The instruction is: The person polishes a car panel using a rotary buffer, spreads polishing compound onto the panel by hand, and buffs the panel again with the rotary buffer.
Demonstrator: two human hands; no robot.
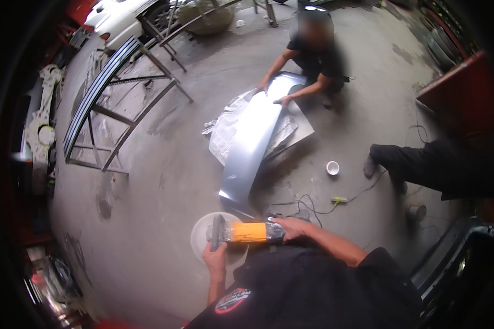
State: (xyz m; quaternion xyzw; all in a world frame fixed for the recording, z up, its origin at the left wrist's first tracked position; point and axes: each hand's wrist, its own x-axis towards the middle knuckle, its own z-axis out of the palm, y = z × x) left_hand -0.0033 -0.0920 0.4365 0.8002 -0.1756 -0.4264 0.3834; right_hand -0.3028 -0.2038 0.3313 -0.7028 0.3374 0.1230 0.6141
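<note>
An orange and black power polisher (250, 232) lies level in front of my body. My left hand (216, 254) is closed on its grey front handle. The rear black end of the tool is in my right hand (292, 227), whose fingers are partly hidden. Below the polisher's front is a round white bucket (197, 248), partly covered by it. Just beyond, a long shiny silver car body panel (246, 148) stretches away, its near end close to the tool. A crouching co-worker (317, 49) rests both hands on the panel's far end.
Crumpled plastic-like sheeting (226, 129) lies under the panel. A cord with a green-yellow connector (339, 200) and a small white tub (332, 168) are on the floor at right. Another person's leg (406, 162) extends in from the right. A metal stand (132, 129) stands left.
</note>
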